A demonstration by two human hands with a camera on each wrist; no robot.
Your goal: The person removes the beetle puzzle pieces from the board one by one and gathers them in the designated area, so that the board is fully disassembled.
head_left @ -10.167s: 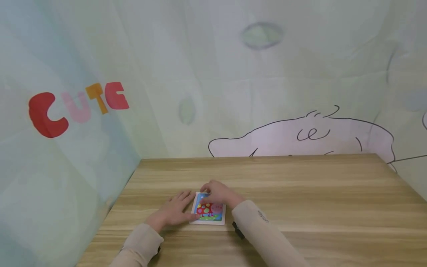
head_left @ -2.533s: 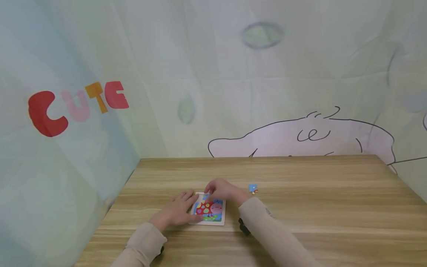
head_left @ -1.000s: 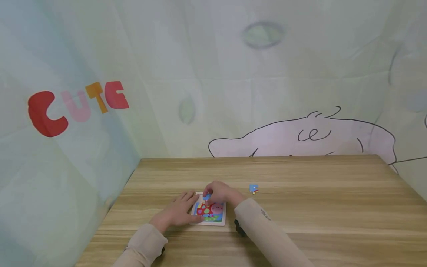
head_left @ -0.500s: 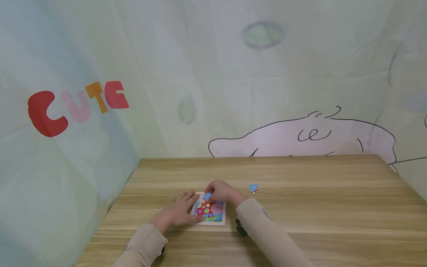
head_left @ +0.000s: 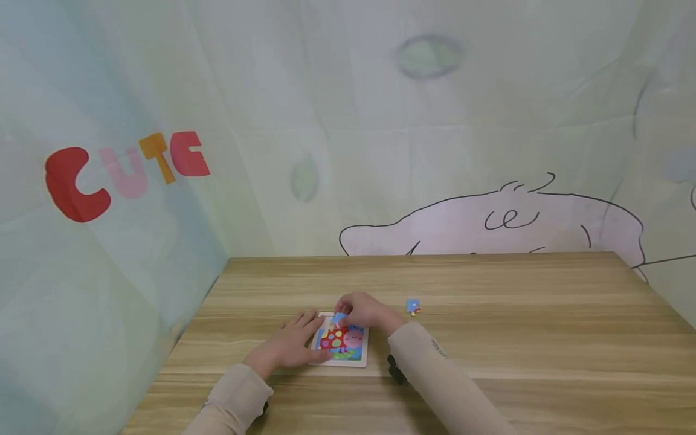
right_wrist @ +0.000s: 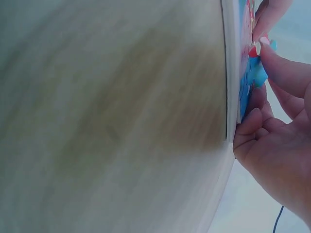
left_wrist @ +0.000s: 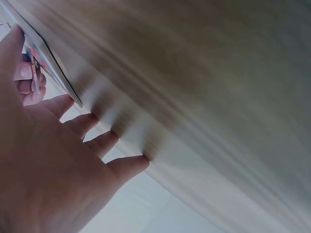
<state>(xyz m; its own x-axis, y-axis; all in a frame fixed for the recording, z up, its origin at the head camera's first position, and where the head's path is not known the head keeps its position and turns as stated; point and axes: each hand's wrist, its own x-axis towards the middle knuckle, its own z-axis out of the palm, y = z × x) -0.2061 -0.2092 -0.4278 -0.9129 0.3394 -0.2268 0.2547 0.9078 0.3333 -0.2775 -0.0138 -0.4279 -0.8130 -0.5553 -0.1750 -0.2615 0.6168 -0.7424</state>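
Note:
A small square jigsaw puzzle in a white-rimmed tray (head_left: 356,365) lies on the table, showing a red spotted ladybird with a pink face. My left hand (head_left: 288,344) rests at the tray's left side with fingers spread on the tabletop; its thumb reaches over the near rim. In the left wrist view, the left hand's (left_wrist: 53,160) fingertips touch the wood beside the tray's edge. Above the puzzle's far part, my right hand (head_left: 363,309) pinches a blue puzzle piece (right_wrist: 261,75) between thumb and fingers. That piece stands tilted over the picture in the right wrist view.
A loose blue puzzle piece (head_left: 413,306) with a red and yellow corner lies right of the tray, beyond the right forearm. The wood-grain table (head_left: 516,338) ends at a printed cloth backdrop (head_left: 261,181) behind and to the left.
The loose piece right of the tray was absent ten seconds ago. Over the last second the right hand has shifted slightly, tilting the pinched piece. The left hand has stayed put.

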